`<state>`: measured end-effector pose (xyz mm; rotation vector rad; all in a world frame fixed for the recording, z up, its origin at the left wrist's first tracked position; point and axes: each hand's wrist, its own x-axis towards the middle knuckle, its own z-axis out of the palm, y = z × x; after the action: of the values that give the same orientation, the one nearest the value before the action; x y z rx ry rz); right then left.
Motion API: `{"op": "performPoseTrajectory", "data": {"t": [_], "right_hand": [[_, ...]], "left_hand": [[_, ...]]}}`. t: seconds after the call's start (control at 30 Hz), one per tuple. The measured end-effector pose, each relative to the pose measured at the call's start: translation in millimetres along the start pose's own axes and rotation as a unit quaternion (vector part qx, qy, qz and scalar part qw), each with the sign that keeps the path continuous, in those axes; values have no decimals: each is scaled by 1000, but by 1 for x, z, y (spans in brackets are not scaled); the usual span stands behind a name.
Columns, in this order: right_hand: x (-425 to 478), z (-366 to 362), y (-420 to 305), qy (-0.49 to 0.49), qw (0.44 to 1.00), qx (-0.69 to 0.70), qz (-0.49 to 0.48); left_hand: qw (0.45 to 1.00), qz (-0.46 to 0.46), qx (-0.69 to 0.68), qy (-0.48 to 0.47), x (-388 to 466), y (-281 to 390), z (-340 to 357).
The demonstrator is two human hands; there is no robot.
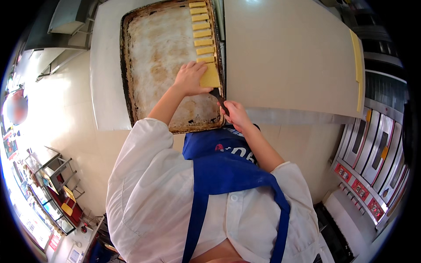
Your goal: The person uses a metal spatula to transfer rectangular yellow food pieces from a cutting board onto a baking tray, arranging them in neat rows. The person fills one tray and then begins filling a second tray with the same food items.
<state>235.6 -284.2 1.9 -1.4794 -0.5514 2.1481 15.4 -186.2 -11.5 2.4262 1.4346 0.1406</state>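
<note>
My left hand (pixel 191 79) straddles the left side of a flat yellow slab (pixel 210 76), perhaps dough, its fingers by the far edge and its thumb by the near edge. In my right hand (pixel 234 113) is the dark handle (pixel 223 105) of a flat tool, a spatula or a knife. The tool points at the slab's near edge; its blade is mostly hidden. Both hands work over a worn, browned baking tray (pixel 154 72) with a dark rim. Several narrow yellow strips (pixel 203 42) lie in a spaced column along the tray's right side, beyond the slab.
The tray rests on a pale table (pixel 107 82). Right of it is a broad light worktop (pixel 289 62) with a long yellow strip (pixel 357 69) near its far right edge. A steel deck oven (pixel 371 148) stands at the right. Metal racks (pixel 62 177) stand at the left.
</note>
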Motion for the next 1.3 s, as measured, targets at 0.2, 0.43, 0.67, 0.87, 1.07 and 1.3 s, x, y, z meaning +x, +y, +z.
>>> {"op": "performPoseTrajectory", "data": {"t": [0.2, 0.43, 0.67, 0.87, 1.07, 1.3], "right_hand": [[-6, -7, 6, -11, 1000, -3, 11], [-16, -8, 3, -11, 999, -19, 32], [-19, -14, 13, -27, 996, -32, 73], [-19, -17, 19, -31, 993, -40, 104], [-24, -16, 16, -41, 989, -81, 117], [-34, -25, 16, -52, 980, -106, 160]], "left_hand": [[999, 2, -36, 11, -7, 5, 13], [999, 14, -31, 28, -7, 8, 13], [1000, 20, -23, 1, -17, 7, 30], [998, 50, -29, 33, -24, 5, 44], [997, 33, -50, 39, -41, 0, 60], [996, 24, -58, 67, -51, 19, 53]]}}
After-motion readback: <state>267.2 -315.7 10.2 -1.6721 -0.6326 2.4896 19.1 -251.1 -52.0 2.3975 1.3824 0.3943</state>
